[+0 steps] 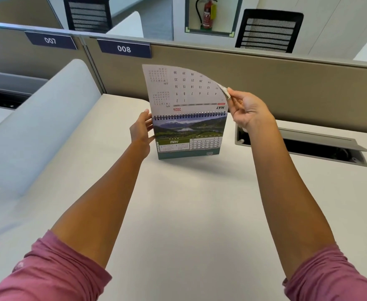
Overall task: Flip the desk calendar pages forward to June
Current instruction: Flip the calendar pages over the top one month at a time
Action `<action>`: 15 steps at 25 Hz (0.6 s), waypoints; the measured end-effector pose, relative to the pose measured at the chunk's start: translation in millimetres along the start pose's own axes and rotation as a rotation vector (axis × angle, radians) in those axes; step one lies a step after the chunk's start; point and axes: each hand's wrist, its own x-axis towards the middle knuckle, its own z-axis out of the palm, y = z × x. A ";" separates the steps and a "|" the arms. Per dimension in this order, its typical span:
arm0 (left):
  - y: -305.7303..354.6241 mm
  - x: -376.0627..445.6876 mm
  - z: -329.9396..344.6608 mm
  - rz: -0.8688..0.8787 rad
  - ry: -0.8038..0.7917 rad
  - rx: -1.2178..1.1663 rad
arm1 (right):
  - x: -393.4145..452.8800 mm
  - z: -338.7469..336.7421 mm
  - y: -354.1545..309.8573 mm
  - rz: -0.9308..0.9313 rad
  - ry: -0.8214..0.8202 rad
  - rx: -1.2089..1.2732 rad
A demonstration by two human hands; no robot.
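A spiral-bound desk calendar stands upright on the white desk. Its front face shows a mountain-lake photo and a green MAY panel. One page is lifted above the spiral, curled, its upside-down MAY 2026 grid facing me. My right hand pinches that page's upper right corner between thumb and fingers. My left hand rests against the calendar's left edge near the spiral, fingers spread along the side, steadying it.
A tan partition with labels 007 and 008 runs behind the desk. An open cable hatch lies right of the calendar. A grey curved divider rises on the left. Black chairs and a fire extinguisher stand beyond.
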 end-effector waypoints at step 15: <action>1.8 -6.5 0.1 0.027 -0.034 -0.053 | 7.6 -3.4 6.5 0.079 -0.017 -0.115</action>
